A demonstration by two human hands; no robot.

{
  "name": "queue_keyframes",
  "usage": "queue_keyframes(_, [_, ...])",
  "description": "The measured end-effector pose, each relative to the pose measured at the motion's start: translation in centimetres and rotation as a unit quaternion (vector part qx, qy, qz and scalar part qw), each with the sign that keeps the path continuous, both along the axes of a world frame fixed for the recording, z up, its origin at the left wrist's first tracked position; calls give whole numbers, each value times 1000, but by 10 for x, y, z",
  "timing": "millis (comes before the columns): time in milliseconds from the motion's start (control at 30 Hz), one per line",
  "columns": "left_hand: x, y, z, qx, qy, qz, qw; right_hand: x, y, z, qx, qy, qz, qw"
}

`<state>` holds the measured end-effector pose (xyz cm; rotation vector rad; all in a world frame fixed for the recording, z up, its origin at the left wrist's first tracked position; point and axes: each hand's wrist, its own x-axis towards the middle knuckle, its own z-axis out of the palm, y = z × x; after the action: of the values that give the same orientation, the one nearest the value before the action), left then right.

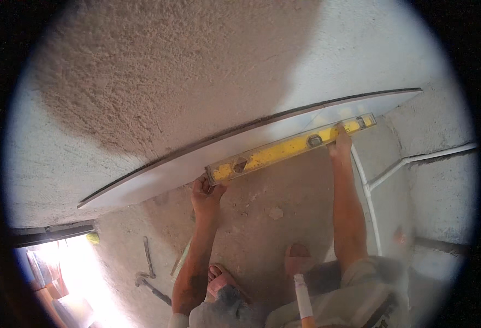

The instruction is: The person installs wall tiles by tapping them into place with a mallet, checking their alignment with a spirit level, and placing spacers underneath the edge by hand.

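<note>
Left hand (pixel 206 201) and right hand (pixel 341 143) both hold a long, straight, yellow spirit level (pixel 284 149) with worn, smudged faces. The left hand pinches its left end between thumb and fingers, while the right hand grips it near the other end, fingers curled against its face from below; the far side of that grip is hidden. The spirit level lies along a long, smooth, white panel (pixel 161 181) with a dark upper edge, its right end higher in the view than its left. Whether the two touch along their length, I cannot tell.

Behind the panel rises a rough, grey plastered wall (pixel 186 71), a broad brown shadow across it. Below spreads a dusty, grey-brown concrete floor (pixel 267 229). A thin white pipe (pixel 367 188) runs along the right, with a branch bending off toward the edge of the view. Near the left forearm, a dark, bent metal tool (pixel 148 257) lies on the floor. Two feet in pink sandals (pixel 218 283) show between the forearms, and strong light floods the lower left.
</note>
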<state>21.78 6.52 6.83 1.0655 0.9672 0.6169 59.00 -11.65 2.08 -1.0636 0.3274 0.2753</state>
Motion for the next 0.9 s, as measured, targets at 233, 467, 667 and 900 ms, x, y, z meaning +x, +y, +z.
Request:
queue_keyframes(233, [-22,10,4,-53,0,-12,999,-36,14,11,-37,-36,8,999])
queue_keyframes(467, [-68,35,-2,-21,14,-11,1000,-91,44,33,-61,-1,2,998])
queue_keyframes(667, [-81,41,8,-11,14,-5,1000,-111,59,40,-91,11,-21,996])
queue_keyframes(900, [-113,51,23,14,22,42,999,-144,73,50,-74,14,40,996])
